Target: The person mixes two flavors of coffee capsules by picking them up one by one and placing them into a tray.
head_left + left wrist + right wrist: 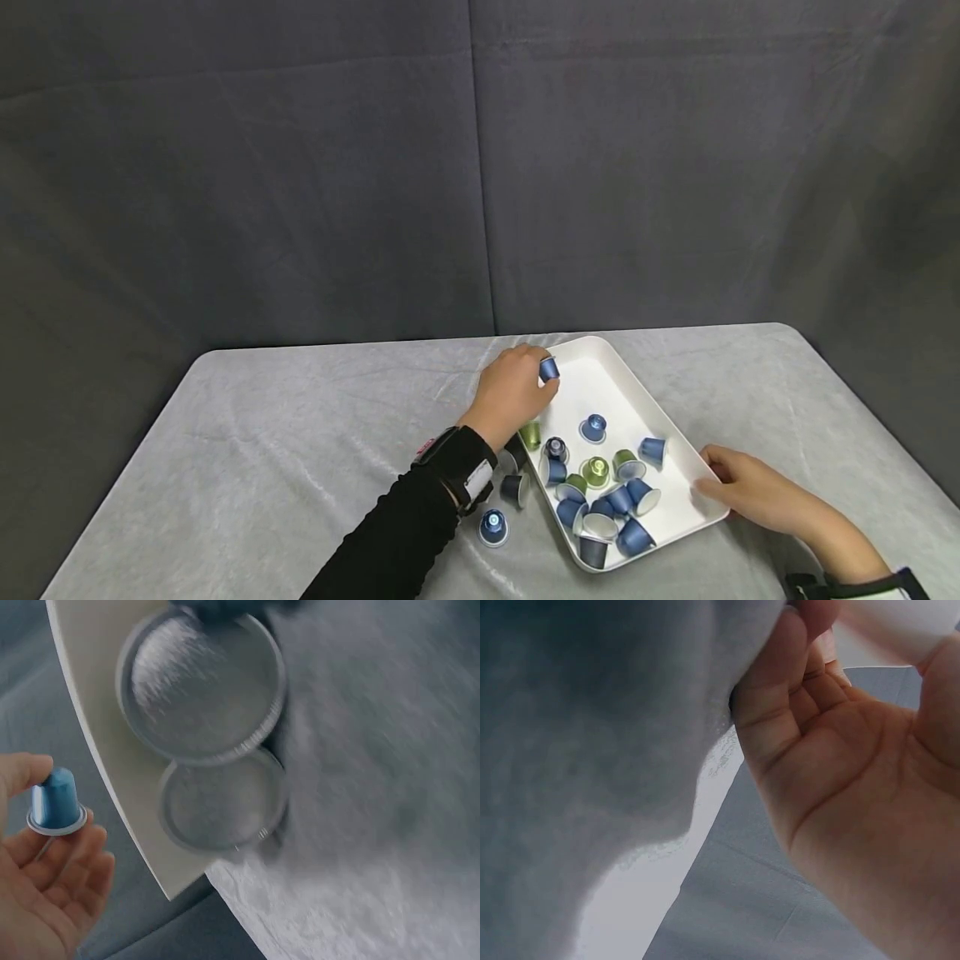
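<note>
My left hand pinches a blue coffee capsule over the far left edge of the white tray. In the left wrist view, thumb and fingertips hold this blue capsule by its top and its rim. On the tray's right near corner, my right hand grips the rim, thumb on the inner side. The right wrist view has the right hand's palm with its fingers curled under the tray's edge. Blue, green and dark capsules lie in the tray, mostly toward the near end, among them a green one.
Left of the tray, under my left wrist, a blue capsule stands on the table beside a dark capsule lying on its side. A grey cloth covers the table, and a dark grey curtain hangs behind it.
</note>
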`<state>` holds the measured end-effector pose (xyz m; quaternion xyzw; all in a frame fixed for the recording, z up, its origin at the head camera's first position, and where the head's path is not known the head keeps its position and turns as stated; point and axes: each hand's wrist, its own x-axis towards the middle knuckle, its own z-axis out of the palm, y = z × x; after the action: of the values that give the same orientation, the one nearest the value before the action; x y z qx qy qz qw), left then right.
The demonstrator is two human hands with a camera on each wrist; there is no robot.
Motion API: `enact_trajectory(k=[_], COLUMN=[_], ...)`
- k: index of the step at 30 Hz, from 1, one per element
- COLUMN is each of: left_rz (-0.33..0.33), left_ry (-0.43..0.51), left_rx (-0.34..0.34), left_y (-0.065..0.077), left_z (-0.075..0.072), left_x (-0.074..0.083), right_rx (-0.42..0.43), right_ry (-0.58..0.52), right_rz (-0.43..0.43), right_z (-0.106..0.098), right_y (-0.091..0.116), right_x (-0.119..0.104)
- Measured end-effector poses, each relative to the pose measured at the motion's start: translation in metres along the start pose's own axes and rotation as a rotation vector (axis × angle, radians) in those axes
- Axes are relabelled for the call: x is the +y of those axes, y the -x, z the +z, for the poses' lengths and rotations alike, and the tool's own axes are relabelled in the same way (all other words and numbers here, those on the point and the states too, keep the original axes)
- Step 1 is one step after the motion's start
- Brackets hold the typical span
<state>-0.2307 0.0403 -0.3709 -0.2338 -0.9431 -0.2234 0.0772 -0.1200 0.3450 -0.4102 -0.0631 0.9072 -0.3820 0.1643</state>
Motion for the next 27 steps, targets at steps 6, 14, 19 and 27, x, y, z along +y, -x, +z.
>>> enact_trajectory(k=[6, 14, 19, 27], left_rz=[0.021, 0.093, 0.142, 0.135], left_ry=[-0.021, -0.166, -0.278, -0.391], left_rx=[-0.036, -0.075, -0.131, -0.224], left_y=[-0.001, 0.001, 0.003, 0.003], left_z=[0.009, 0.018, 0.019, 0.019], left_x=[0.011, 0.023, 0.029, 0.032], right_rx=[-0.003, -0.004, -0.007, -0.014], right_ry=[-0.011, -0.018, -0.032, -0.030], right_rz=[-0.030, -0.034, -0.055, -0.071], right_z=[-0.001, 0.001, 0.001, 0.001], right_y=[0.001, 0.001, 0.000, -0.005], right_x=[0.001, 0.000, 0.000, -0.001])
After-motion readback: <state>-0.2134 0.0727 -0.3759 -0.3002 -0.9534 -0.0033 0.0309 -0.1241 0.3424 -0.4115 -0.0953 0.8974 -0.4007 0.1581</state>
